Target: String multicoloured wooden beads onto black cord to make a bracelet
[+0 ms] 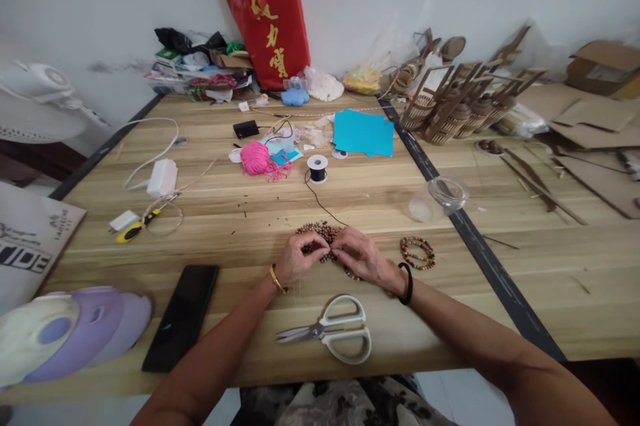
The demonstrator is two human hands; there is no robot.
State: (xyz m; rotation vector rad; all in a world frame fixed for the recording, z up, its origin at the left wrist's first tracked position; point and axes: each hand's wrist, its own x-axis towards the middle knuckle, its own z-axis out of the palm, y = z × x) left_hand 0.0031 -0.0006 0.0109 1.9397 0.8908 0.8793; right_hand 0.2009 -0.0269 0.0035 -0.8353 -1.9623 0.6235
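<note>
My left hand [301, 258] and my right hand [361, 254] meet fingertip to fingertip over a loose pile of small multicoloured beads [320, 233]. Thumb and forefinger are pinched on each hand; whatever the left pinch holds is too small to make out. A thin black cord [320, 201] runs from a white spool [317, 169] to my right hand, where it disappears behind the fingers. Part of a beaded strand [354, 275] shows beneath the right palm. To the right lies a coiled bead bracelet [418, 253]. White-handled scissors [330, 331] rest below the hands.
A black phone [181, 317] lies at left, beside a purple-and-white device [95, 319]. Behind are pink yarn [255, 158], blue sheets [363, 133] and a white adapter [163, 177]. A clear round container [447, 195] and wooden models [455, 106] stand to the right.
</note>
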